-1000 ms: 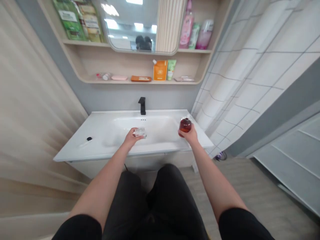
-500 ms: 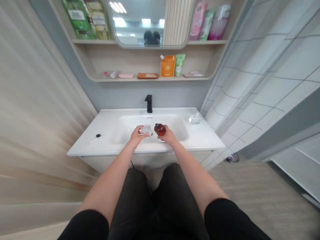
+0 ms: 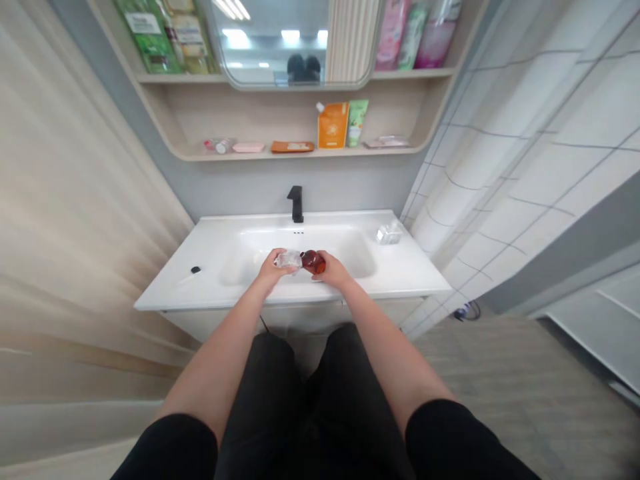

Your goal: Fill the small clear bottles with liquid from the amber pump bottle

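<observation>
My left hand (image 3: pixel 271 269) is closed round a clear, faceted container (image 3: pixel 289 259) above the sink basin. In my right hand (image 3: pixel 332 270) is an amber bottle (image 3: pixel 313 262) with reddish-brown liquid in it. The bottle leans to the left, its uncapped neck at the right side of the clear container. Whether liquid is passing between them is too small to tell. A small black cap (image 3: pixel 195 270) with a pale stem lies on the counter at the left. The white sink (image 3: pixel 350 243) is below both hands.
A black faucet (image 3: pixel 297 204) stands behind the basin. On the counter's right is a clear, faceted object (image 3: pixel 389 233). Above, a shelf (image 3: pixel 240 156) carries an orange pouch (image 3: pixel 333 125), a green tube (image 3: pixel 357 123) and small packets. A mirror (image 3: pixel 295 40) hangs higher, with bottles beside it.
My right hand has tipped the amber bottle to the left and brought its neck to the clear container. My left hand still holds that container. The view has shifted slightly.
</observation>
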A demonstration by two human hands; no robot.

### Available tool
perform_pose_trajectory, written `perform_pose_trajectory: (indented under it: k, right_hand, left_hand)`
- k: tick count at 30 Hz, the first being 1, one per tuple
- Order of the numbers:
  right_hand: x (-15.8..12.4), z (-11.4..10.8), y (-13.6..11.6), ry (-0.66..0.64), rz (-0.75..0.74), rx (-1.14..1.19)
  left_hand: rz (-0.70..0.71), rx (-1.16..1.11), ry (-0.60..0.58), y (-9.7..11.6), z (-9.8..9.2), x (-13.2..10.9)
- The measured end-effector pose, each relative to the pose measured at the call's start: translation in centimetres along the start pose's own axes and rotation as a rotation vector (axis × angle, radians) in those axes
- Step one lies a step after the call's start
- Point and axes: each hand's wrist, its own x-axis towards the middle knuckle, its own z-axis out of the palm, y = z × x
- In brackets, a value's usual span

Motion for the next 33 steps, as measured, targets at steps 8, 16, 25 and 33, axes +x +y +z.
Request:
perform_pose_trajectory:
  k: [8,16,25,33]
  right_hand:
    - [0.1,0.0,0.0,-0.010,-0.019,-0.004]
    - [0.0,-0.1,-0.1,-0.023,-0.030,-0.007]
    - [0.0,0.0,0.1,-0.015,-0.008,-0.018]
    - [0.0,0.1,0.4,-0.001,-0.008,-0.016]
  left_hand:
    - [-0.009,0.016,-0.013,0.3,0.1,-0.1]
    - [-0.029,0.004,-0.017,0.2,0.0,-0.2]
    - [-0.044,0.023,-0.009,0.0,0.0,-0.1]
    - [0.010,0.039,0.079,-0.7,0.1,0.1]
